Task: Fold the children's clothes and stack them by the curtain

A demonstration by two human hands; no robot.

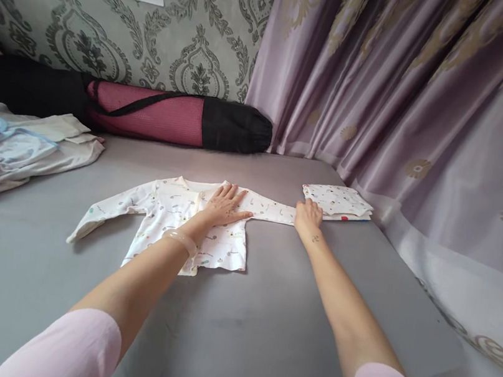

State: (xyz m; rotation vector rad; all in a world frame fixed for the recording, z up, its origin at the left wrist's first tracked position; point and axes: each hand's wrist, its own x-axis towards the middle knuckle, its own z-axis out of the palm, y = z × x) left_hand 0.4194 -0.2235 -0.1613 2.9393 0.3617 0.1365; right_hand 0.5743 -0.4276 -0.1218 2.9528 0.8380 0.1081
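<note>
A small white baby shirt [167,210] with a scattered print lies spread on the grey sheet, its left sleeve angled down and its right sleeve stretched out straight. My left hand [225,205] rests flat on the shirt's upper chest, fingers spread. At the end of the right sleeve, my right hand [308,215] is closed on the cuff, which the fingers hide. Just beyond that hand sits a folded stack of printed baby clothes [338,201], with a bit of red and blue showing at its lower edge.
A heap of pale clothes [17,144] lies on the left of the grey bed [249,327]. Along the patterned wall rests a long black and pink mesh bag [149,113]. Purple curtains [388,95] hang down the right side. A pixelated patch covers the lower left edge.
</note>
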